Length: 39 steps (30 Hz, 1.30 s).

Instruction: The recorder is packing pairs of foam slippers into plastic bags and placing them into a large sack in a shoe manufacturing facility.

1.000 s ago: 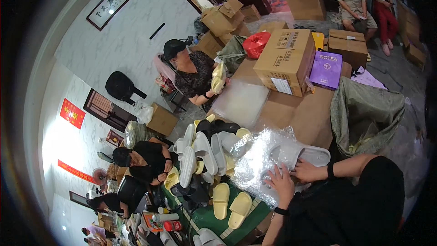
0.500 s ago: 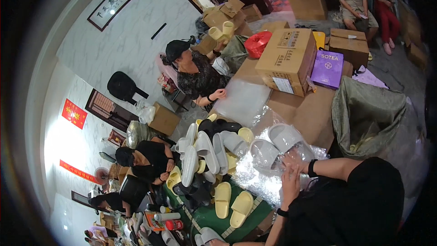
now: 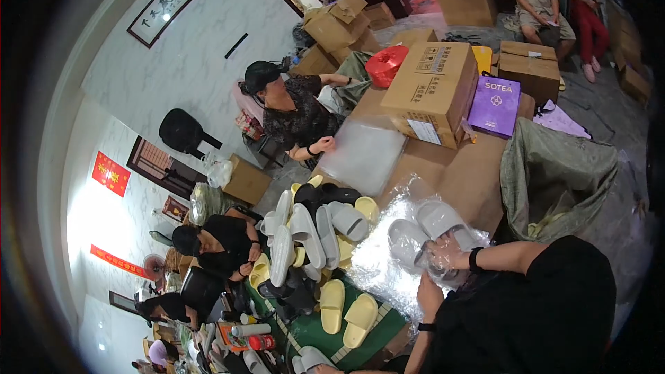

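Observation:
A pair of light grey slippers (image 3: 438, 216) lies inside a clear plastic bag (image 3: 410, 197), on a stack of shiny clear bags (image 3: 379, 264). My right hand (image 3: 445, 251), with a black band on the wrist, is at the bag's near end. Its fingers are wrapped round the slippers' near parts, and film partly covers them. Closer to me, my left hand (image 3: 429, 296) has its fingers closed at the bag's near edge. The film between them is hard to make out. Two yellow slippers (image 3: 346, 312) lie to the left on a green surface (image 3: 315, 336).
A pile of grey, black and yellow slippers (image 3: 305, 235) sits left. Further back are flat plastic sheets (image 3: 364, 156), a large carton (image 3: 429, 93), a purple bag (image 3: 495, 105) and red twine (image 3: 386, 66). An open woven sack (image 3: 554, 173) stands right. Co-workers (image 3: 294, 107) stand across the table.
My left hand has come away from my right hand, down toward me. The bagged slippers have shifted slightly. A co-worker's arm has lowered, and the yellow slippers it held are out of sight.

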Tool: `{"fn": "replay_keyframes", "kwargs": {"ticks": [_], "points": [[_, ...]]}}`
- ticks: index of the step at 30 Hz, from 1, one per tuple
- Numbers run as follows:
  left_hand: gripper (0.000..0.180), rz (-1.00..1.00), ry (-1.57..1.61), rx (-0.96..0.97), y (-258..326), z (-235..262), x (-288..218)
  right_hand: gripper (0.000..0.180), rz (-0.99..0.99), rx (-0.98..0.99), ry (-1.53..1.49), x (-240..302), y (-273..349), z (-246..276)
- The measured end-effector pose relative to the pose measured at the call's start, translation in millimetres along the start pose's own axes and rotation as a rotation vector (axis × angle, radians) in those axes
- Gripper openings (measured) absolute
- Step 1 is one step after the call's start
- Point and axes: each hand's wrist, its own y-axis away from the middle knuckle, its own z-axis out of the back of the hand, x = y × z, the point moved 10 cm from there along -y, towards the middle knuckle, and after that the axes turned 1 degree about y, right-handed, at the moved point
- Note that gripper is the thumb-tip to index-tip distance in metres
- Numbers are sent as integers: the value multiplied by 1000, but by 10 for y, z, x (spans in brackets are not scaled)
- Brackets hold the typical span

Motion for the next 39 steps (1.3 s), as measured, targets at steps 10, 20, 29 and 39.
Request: {"fn": "replay_keyframes", "kwargs": {"ticks": [10, 20, 29, 39], "points": [[20, -132, 635, 341, -119, -467, -520, 39, 265, 70, -88, -42, -470, 37], [30, 106, 748, 40, -378, 165, -713, 45, 224, -23, -346, -772, -87, 614], [25, 31, 942, 411, -653, 566, -1206, 69, -358, 167, -412, -1758, -336, 712], [26, 288, 633, 351, -1165, 1294, -793, 34, -171, 438, -906, -1185, -570, 1710]]}}
